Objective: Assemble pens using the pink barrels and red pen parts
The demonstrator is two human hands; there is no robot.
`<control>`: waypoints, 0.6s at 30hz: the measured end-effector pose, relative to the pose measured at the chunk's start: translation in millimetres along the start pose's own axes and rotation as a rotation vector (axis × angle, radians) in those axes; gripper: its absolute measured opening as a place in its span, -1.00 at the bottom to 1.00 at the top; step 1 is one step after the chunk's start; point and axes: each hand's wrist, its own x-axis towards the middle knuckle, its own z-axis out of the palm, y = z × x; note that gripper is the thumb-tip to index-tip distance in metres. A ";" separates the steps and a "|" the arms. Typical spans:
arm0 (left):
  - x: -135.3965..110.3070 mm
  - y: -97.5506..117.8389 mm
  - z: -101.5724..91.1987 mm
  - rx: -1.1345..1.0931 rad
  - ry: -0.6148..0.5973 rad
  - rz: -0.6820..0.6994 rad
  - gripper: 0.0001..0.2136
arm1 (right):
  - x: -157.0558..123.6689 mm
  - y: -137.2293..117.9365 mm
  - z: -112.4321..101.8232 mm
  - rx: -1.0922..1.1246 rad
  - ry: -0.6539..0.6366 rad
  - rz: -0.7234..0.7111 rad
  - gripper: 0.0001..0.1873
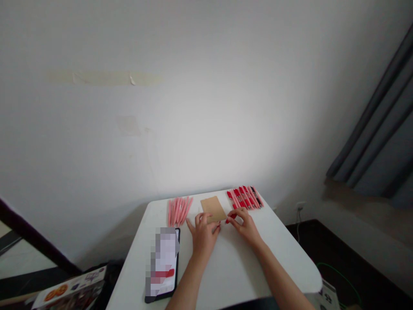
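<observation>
My left hand [204, 234] rests at the near edge of a brown paper sheet [213, 207], its fingers bent and spread over the lower left part. Its thumb lies close to the sheet's near right corner; whether anything tiny is under the thumb I cannot make out. Just right of the sheet, my right hand [247, 226] is closed in a pinch on a small red piece [230, 218], partly hidden by the fingers. Left of the sheet lies a bunch of pink pen-like sticks [178, 211]. Several pink, red and black pens [245, 198] lie side by side at the back right.
A phone [177, 262] with its screen lit and blurred lies on the white table [232, 267], left of my forearms. The table's back edge is by the wall [232, 107]. A printed box [71, 288] stands low on the left, and a grey curtain [380, 137] hangs right.
</observation>
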 end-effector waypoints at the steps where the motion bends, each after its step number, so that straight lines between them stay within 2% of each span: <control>1: 0.0 0.3 -0.3 0.006 0.005 0.002 -0.88 | 0.2 0.2 0.2 0.004 0.002 0.006 -0.76; 7: 0.2 1.1 0.1 0.026 0.029 -0.009 -0.90 | 1.9 3.2 -1.6 -0.006 -0.002 0.037 -0.72; 12: 0.3 2.0 -1.4 0.014 0.017 -0.035 -0.90 | 2.9 13.5 -4.5 -0.024 0.095 0.037 -0.81; 18: 0.2 2.0 -3.6 0.040 0.043 -0.047 -0.90 | 3.2 18.3 -8.5 -0.135 0.053 0.029 -0.82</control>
